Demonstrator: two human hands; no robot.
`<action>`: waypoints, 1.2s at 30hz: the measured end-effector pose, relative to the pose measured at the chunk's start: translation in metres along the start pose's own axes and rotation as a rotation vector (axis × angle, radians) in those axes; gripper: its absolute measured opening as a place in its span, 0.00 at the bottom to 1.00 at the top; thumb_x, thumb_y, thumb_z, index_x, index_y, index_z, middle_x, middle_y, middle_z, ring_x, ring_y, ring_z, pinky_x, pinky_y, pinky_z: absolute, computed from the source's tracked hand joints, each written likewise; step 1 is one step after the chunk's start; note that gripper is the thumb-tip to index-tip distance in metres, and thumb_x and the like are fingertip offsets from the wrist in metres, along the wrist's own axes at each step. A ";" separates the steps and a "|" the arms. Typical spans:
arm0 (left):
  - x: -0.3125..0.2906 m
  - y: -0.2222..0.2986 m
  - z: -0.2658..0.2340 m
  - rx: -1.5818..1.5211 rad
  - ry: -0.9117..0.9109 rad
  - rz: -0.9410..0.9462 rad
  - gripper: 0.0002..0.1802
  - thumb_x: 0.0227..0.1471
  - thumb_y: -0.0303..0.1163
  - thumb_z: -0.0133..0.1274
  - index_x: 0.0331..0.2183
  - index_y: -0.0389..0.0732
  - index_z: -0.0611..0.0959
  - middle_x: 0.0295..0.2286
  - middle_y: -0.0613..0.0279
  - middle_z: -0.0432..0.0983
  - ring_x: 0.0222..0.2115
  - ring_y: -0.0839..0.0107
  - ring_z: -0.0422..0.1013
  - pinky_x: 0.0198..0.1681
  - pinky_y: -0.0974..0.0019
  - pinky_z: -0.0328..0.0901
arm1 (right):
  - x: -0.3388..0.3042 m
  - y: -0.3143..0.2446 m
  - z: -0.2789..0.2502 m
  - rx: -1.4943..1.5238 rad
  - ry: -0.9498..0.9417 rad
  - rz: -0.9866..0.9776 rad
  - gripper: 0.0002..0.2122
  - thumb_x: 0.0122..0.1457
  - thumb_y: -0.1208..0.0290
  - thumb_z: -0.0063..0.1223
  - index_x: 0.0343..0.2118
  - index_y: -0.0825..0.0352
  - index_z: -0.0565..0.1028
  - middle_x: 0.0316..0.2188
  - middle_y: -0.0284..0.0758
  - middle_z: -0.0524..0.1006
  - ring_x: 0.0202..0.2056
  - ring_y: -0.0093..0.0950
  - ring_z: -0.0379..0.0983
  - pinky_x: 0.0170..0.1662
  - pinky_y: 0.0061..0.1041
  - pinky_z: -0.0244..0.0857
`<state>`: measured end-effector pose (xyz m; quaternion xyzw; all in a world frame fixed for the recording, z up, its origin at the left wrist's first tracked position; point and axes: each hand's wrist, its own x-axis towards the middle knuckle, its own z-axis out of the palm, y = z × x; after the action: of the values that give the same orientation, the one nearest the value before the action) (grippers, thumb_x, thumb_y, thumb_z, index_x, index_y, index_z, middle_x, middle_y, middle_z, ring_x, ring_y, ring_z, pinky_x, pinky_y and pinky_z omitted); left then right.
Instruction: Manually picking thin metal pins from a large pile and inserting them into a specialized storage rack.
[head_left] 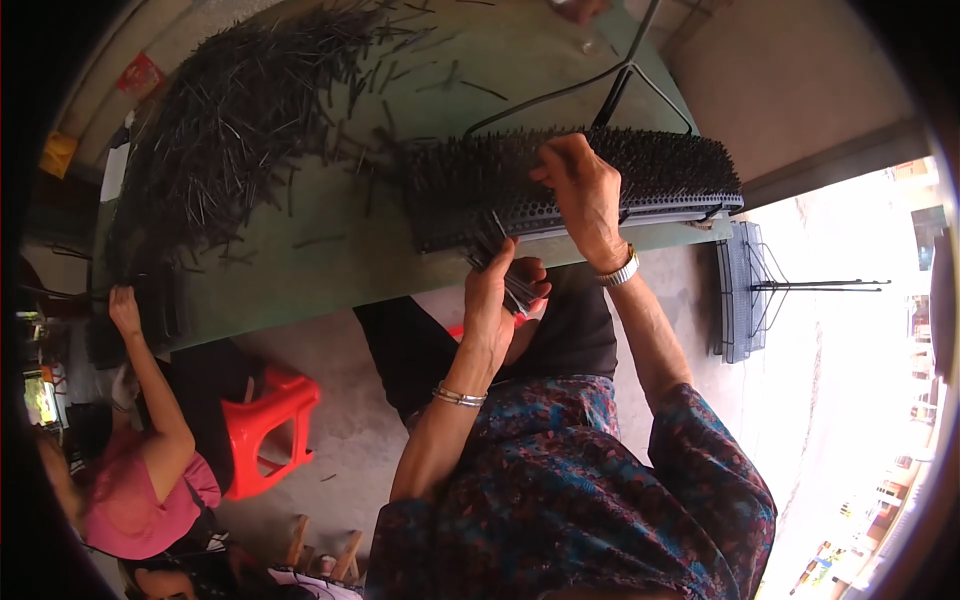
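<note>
My left hand is closed around a bundle of thin black strips, just in front of a long dark board with rows of round holes. Short black strips stand upright across most of this board like bristles. Over its middle my right hand hovers or touches, thumb and fingers pinched together. Whatever lies between those fingertips is too small or hidden to make out.
A big heap of loose black strips covers the left of the green table. Black rods rise behind the board. Another perforated panel stands right, beyond the table. A co-worker's hand rests at the left edge, near a red stool.
</note>
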<state>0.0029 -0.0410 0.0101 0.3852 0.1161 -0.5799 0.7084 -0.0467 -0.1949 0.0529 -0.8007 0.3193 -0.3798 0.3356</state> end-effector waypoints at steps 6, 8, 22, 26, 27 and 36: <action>-0.005 0.001 0.004 -0.025 0.006 0.034 0.14 0.57 0.39 0.56 0.39 0.40 0.77 0.24 0.58 0.76 0.24 0.68 0.74 0.23 0.63 0.70 | 0.002 -0.006 -0.003 -0.155 -0.010 -0.065 0.03 0.60 0.75 0.52 0.34 0.69 0.73 0.22 0.35 0.78 0.25 0.23 0.79 0.27 0.20 0.69; -0.004 0.001 0.001 -0.033 0.009 0.041 0.14 0.57 0.39 0.56 0.38 0.39 0.77 0.23 0.60 0.75 0.23 0.70 0.73 0.22 0.64 0.69 | 0.002 -0.006 -0.004 -0.144 -0.022 -0.062 0.03 0.60 0.76 0.51 0.34 0.69 0.73 0.22 0.36 0.78 0.25 0.24 0.79 0.27 0.20 0.69; -0.013 0.000 -0.001 0.077 -0.029 0.155 0.17 0.58 0.40 0.55 0.41 0.35 0.77 0.20 0.66 0.69 0.17 0.77 0.64 0.21 0.70 0.63 | 0.005 0.011 0.011 -0.472 -0.020 -0.352 0.06 0.55 0.68 0.59 0.34 0.60 0.80 0.31 0.32 0.74 0.31 0.31 0.74 0.32 0.26 0.67; -0.016 0.000 -0.001 0.064 -0.013 0.185 0.17 0.57 0.39 0.55 0.41 0.36 0.77 0.20 0.65 0.71 0.17 0.78 0.64 0.21 0.70 0.63 | -0.009 0.004 0.010 -0.419 0.009 -0.341 0.08 0.55 0.68 0.60 0.37 0.61 0.81 0.30 0.33 0.75 0.31 0.28 0.73 0.33 0.24 0.67; -0.016 0.000 -0.002 0.069 -0.028 0.204 0.16 0.57 0.39 0.56 0.40 0.36 0.78 0.21 0.64 0.73 0.17 0.78 0.64 0.20 0.72 0.63 | -0.013 -0.003 0.006 -0.320 0.011 -0.260 0.09 0.56 0.68 0.59 0.38 0.63 0.81 0.30 0.32 0.76 0.31 0.26 0.73 0.33 0.23 0.67; -0.019 -0.001 0.002 0.139 -0.079 0.253 0.14 0.56 0.38 0.57 0.35 0.35 0.80 0.25 0.55 0.79 0.17 0.79 0.67 0.19 0.74 0.62 | -0.024 -0.017 -0.020 0.300 -0.618 0.303 0.08 0.58 0.74 0.54 0.38 0.71 0.77 0.26 0.30 0.77 0.28 0.17 0.72 0.32 0.19 0.67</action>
<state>-0.0042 -0.0283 0.0229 0.4220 -0.0017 -0.5074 0.7514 -0.0708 -0.1727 0.0669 -0.7633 0.2586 -0.1090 0.5819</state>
